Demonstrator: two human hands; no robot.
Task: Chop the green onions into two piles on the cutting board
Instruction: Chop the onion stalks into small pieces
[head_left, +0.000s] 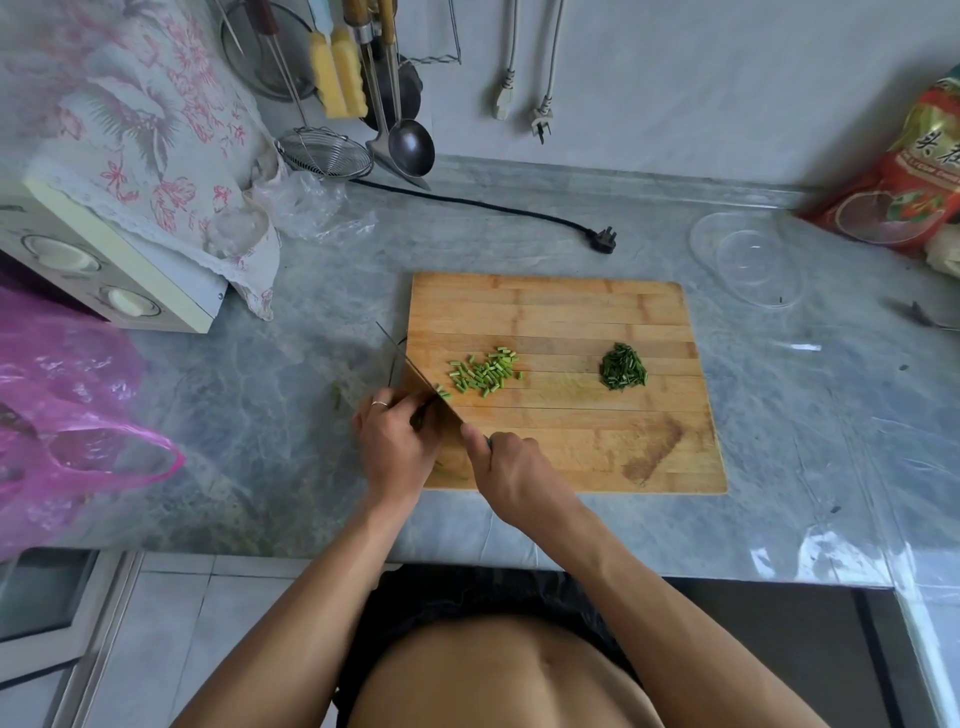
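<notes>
A wooden cutting board (561, 322) lies on the grey marble counter. On it sit a loose pile of light green onion pieces (485, 374) at the left and a tight pile of dark green chopped onion (623, 368) at the right. My right hand (511, 473) grips the knife (415, 371) by its handle, with the blade edge-down along the board's left edge. My left hand (392, 441), with a ring on one finger, is curled over the remaining onion stalks at the board's near left corner, right beside the blade.
A pink plastic bag (67, 415) lies at the left, a cloth-covered appliance (104, 249) behind it. A black power plug (602, 240) and clear plastic lids (748, 265) rest beyond the board. A red food bag (914, 176) stands at the far right. Utensils hang on the wall.
</notes>
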